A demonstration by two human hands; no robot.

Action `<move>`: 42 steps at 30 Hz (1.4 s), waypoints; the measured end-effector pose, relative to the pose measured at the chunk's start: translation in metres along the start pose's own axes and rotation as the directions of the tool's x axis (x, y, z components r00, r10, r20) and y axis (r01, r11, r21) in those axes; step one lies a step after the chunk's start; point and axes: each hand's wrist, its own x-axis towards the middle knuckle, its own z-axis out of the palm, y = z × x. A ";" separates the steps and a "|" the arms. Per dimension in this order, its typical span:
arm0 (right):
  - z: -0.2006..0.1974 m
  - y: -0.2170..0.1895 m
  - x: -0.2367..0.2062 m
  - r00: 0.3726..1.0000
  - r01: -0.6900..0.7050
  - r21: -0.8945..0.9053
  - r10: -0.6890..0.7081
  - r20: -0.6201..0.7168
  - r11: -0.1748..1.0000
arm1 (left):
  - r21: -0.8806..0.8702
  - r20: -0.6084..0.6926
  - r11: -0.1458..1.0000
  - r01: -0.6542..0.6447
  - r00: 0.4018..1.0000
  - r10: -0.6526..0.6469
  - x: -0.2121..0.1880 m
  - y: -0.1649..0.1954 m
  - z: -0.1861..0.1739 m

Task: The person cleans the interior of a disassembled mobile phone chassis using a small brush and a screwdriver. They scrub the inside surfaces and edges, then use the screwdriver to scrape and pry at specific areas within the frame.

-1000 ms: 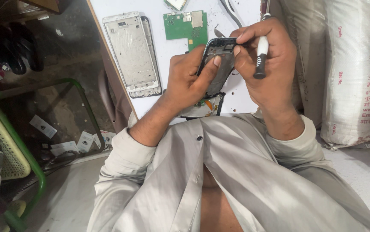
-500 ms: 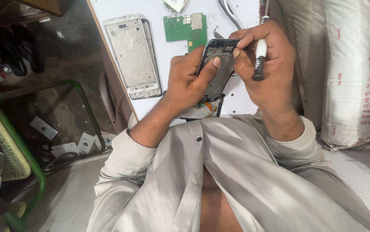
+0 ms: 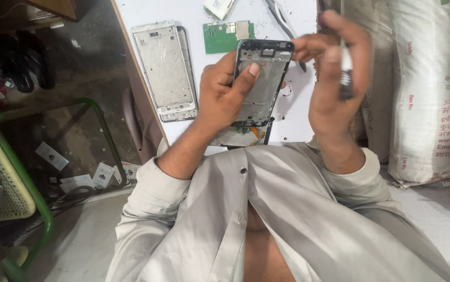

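The left hand grips a dark, rectangular phone frame with its inner parts exposed, fingers wrapped behind it and the thumb pressed flat against its front near the top edge. The phone frame stands nearly upright, raised above the white tabletop, with a small flex cable hanging from its lower end just below the heel of that hand.

The right hand sits just to the right of the frame, its fingers curled shut around a slim screwdriver with a white and dark handle, which runs upright through the fist. Its fingertips reach toward the frame's top right corner; the motion blur hides whether they touch it.

Beyond the left hand, flat on the tabletop, lies a silver metal phone chassis, and just beside it, nearer the held frame, a green circuit board. Metal tweezers lie beyond the frame's top edge. Right of the right hand stand white woven sacks.
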 end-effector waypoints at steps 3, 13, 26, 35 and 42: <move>-0.001 0.004 0.000 0.990 0.119 0.017 -0.117 -0.075 0.993 | -0.150 0.010 0.989 0.005 1.000 -0.003 0.000 0.000 -0.001; -0.002 -0.005 -0.013 0.974 0.217 -0.252 -0.193 0.116 0.943 | 0.030 -0.103 1.000 0.000 0.995 0.003 -0.003 -0.011 -0.001; -0.002 0.000 -0.012 0.955 0.289 -0.262 -0.256 0.152 0.921 | -0.008 -0.110 0.999 -0.051 0.993 0.050 -0.004 -0.011 -0.001; -0.002 -0.007 -0.013 0.971 0.222 -0.256 -0.192 0.140 0.941 | 0.025 -0.109 0.998 -0.054 0.992 0.057 -0.004 -0.013 -0.002; -0.003 -0.009 -0.011 0.978 0.178 -0.216 -0.149 0.143 0.960 | 0.046 -0.124 0.999 -0.026 0.992 0.032 -0.003 -0.014 -0.002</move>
